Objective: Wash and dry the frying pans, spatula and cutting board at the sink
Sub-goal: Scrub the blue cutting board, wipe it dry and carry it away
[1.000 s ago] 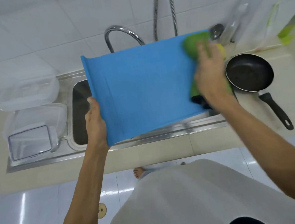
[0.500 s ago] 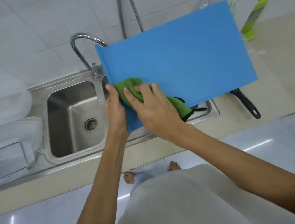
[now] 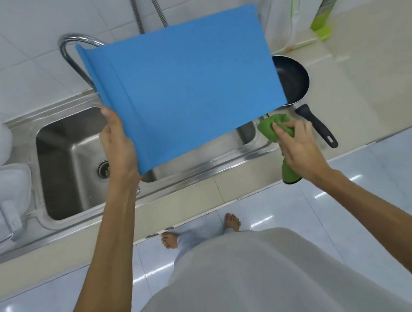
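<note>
Left hand (image 3: 118, 146) grips blue cutting board's (image 3: 186, 85) left edge, holding it tilted above the sink (image 3: 70, 157); right hand (image 3: 299, 144) clutches bunched green cloth (image 3: 274, 125) off the board's lower right corner, beside frying pan (image 3: 292, 77) on counter

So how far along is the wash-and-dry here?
Probably done: one frying pan sits on the counter beside the sink. In hand: left hand holds the blue cutting board over the sink, right hand grips a green cloth, off the board. Left: second pan and spatula, not visible.
</note>
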Action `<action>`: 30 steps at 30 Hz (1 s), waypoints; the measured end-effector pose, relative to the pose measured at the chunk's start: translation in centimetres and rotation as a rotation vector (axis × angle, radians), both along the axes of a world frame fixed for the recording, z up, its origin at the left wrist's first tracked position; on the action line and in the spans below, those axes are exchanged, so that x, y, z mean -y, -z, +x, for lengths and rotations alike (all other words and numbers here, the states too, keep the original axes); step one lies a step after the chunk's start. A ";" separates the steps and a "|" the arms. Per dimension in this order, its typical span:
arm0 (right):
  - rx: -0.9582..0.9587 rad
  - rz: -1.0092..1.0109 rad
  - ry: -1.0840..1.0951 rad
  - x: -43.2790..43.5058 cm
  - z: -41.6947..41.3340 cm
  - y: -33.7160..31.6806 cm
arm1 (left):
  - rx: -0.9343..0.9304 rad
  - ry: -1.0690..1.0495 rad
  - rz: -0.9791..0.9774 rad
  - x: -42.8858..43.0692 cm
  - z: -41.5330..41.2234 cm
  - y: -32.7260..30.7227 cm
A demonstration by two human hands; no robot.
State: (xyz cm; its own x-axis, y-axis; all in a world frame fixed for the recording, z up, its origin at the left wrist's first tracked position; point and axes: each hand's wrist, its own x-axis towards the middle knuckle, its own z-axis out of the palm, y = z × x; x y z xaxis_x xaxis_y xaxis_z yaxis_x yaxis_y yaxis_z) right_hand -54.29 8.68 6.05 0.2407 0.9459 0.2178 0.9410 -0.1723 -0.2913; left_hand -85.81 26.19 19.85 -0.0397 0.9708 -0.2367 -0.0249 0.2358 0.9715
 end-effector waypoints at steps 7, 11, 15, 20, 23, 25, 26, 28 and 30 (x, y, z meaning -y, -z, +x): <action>-0.005 -0.195 0.035 -3.5 2.8 6.7 | 0.030 0.025 -0.035 1.3 -0.6 1.1; -0.081 -0.356 -0.025 -4.7 2.3 8.9 | 0.020 -0.009 -0.028 1.2 -1.1 1.0; -0.223 -0.294 -0.011 -5.1 2.2 8.4 | 0.006 -0.018 -0.054 0.9 -2.1 1.2; -0.760 0.048 0.449 -5.5 3.1 2.9 | -0.023 0.012 -0.035 0.1 -2.0 0.7; -1.300 0.316 0.618 -5.9 4.2 -2.9 | -0.010 0.097 -0.006 -0.7 -0.7 0.2; -1.407 0.370 0.543 -5.7 5.0 -6.6 | 0.012 0.166 0.028 -1.3 0.7 0.2; -1.417 0.390 0.502 -5.4 5.4 -8.1 | 0.023 0.200 0.041 -1.6 1.6 0.4; -1.360 0.438 0.481 -4.2 6.5 -9.6 | 0.022 0.301 0.059 -2.0 3.7 0.8; -1.264 0.488 0.547 -2.2 8.3 -9.8 | 0.034 0.396 0.066 -1.9 6.5 0.9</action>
